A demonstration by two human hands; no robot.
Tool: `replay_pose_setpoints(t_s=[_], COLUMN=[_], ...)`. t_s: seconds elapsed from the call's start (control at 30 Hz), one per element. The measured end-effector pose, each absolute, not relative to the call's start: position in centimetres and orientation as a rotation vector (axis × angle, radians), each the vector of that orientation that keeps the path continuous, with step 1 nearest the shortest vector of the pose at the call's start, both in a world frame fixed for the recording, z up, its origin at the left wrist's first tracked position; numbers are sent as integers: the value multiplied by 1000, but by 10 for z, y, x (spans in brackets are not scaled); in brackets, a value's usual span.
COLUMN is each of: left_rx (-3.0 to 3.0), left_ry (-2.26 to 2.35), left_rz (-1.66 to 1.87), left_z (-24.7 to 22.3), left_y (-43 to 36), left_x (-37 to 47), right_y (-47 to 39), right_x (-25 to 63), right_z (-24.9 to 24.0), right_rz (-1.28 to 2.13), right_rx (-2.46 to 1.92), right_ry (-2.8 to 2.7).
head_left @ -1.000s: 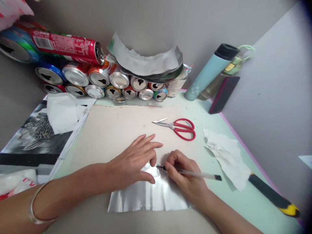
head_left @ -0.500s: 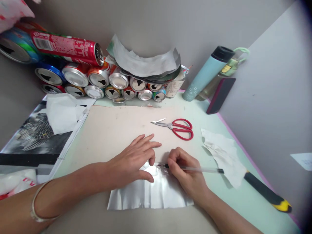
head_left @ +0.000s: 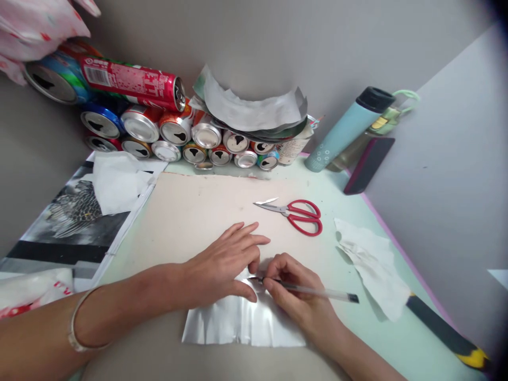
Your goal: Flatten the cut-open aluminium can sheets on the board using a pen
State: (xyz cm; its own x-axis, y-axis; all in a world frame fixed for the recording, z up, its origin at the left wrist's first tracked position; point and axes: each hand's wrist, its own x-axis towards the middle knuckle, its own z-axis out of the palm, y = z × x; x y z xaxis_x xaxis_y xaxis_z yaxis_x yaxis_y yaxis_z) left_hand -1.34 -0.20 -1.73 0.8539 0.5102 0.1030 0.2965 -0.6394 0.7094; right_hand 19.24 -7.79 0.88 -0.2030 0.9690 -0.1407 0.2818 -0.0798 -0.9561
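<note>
A shiny silver metal sheet (head_left: 242,323) lies on the beige board (head_left: 198,206) in front of me. My left hand (head_left: 226,262) rests over the sheet's upper left part, fingers spread, thumb and index finger apart on either side of the spot being marked. In my right hand (head_left: 297,288) a clear-barrelled pen (head_left: 325,292) is pinched, its tip touching the sheet between my left thumb and index finger. Red-handled scissors (head_left: 301,216) lie beyond my hands with blades slightly apart. A thin silver sliver sits by the blades.
Stacked drink cans (head_left: 174,127) line the back wall, with curved metal sheets (head_left: 254,108) on top. A blue bottle (head_left: 345,129) and a dark phone-like slab (head_left: 369,165) lean at back right. Crumpled tissue (head_left: 373,270) and a black-and-yellow handle (head_left: 444,328) lie right; a bird picture (head_left: 83,206) left.
The view has shifted, so the surroundings sit further right and slightly lower. The pen tip has moved left and down toward my left thumb; the pen now slants more.
</note>
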Motion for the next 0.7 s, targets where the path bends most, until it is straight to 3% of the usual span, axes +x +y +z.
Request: replay_pose_setpoints(t_s=[0.7], left_rx=[2386], left_ry=[459], left_rz=[455], left_z=[-24], left_y=[6], left_x=[-20], right_y=[-80], right_x=[191], right_z=[4], right_rz=[1161], right_rx=[-1411], right_ry=[-1784])
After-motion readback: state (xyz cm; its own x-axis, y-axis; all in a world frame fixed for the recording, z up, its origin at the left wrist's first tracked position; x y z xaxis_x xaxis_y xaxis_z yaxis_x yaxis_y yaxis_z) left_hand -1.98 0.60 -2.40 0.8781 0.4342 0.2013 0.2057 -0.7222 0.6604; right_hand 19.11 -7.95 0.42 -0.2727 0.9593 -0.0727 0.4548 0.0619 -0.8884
